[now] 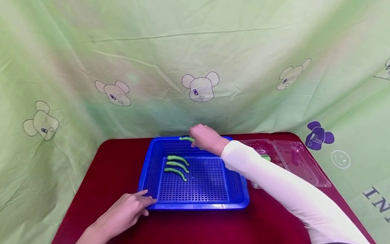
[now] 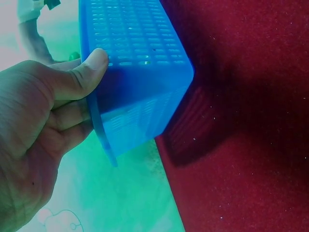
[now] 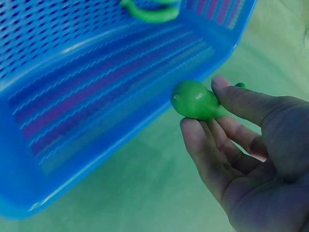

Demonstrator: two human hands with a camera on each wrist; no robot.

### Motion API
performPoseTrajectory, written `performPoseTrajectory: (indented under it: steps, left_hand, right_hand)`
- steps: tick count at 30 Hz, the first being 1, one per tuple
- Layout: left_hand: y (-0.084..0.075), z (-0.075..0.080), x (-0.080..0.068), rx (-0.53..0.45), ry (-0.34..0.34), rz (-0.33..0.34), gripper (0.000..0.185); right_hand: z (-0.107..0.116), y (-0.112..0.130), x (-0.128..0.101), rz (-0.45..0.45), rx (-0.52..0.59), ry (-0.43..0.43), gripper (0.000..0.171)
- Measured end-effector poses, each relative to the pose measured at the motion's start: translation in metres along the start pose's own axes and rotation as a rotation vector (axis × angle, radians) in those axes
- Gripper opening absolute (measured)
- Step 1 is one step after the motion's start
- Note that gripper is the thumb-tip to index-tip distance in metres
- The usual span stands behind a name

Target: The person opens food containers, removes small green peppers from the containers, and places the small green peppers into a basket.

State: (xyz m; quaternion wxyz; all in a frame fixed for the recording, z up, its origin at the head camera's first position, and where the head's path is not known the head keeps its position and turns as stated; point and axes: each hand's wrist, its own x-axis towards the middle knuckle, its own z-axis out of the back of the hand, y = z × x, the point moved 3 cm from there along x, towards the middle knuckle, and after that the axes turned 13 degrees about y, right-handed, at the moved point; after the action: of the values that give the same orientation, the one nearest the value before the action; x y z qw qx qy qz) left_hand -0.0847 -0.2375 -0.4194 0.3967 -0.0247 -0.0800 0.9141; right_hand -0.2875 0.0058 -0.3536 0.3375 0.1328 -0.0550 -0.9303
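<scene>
My left hand (image 1: 129, 208) grips the near left corner of a blue plastic basket (image 1: 195, 206). In the left wrist view its thumb presses the outer wall, and the other fingers reach over the rim. Over the basket's far side, my right hand (image 1: 206, 138) pinches a long green pepper (image 1: 184, 138) between thumb and fingers. The right wrist view shows that pepper's rounded end (image 3: 195, 100) sticking out past the fingertips. Three curved green peppers (image 1: 176, 165) lie in a column on the left of the basket's perforated floor.
Right of the basket, a clear plastic box (image 1: 269, 149) with its lid (image 1: 304, 164) folded open holds more green pieces (image 1: 266, 157), partly hidden by my right sleeve (image 1: 274, 184). A dark red cloth (image 1: 112, 176) covers the table. Green printed curtain (image 1: 152, 67) hangs behind and at both sides.
</scene>
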Motion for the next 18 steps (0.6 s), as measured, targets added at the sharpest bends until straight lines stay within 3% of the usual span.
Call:
performPoseTrajectory:
  steps: [5, 10, 18]
  left_hand:
    - [0.0, -0.001, 0.001, -0.003, -0.001, -0.002, 0.03]
    - [0.001, 0.0, 0.001, -0.003, -0.016, -0.003, 0.03]
    - [0.0, 0.001, 0.002, -0.029, 0.014, 0.016, 0.03]
  right_hand:
    - [-0.014, 0.031, 0.015, 0.033, -0.014, 0.076, 0.026]
    - [-0.033, 0.062, 0.024, 0.084, -0.107, 0.096, 0.023]
    - [-0.069, 0.09, 0.029, 0.055, -0.136, 0.179, 0.02]
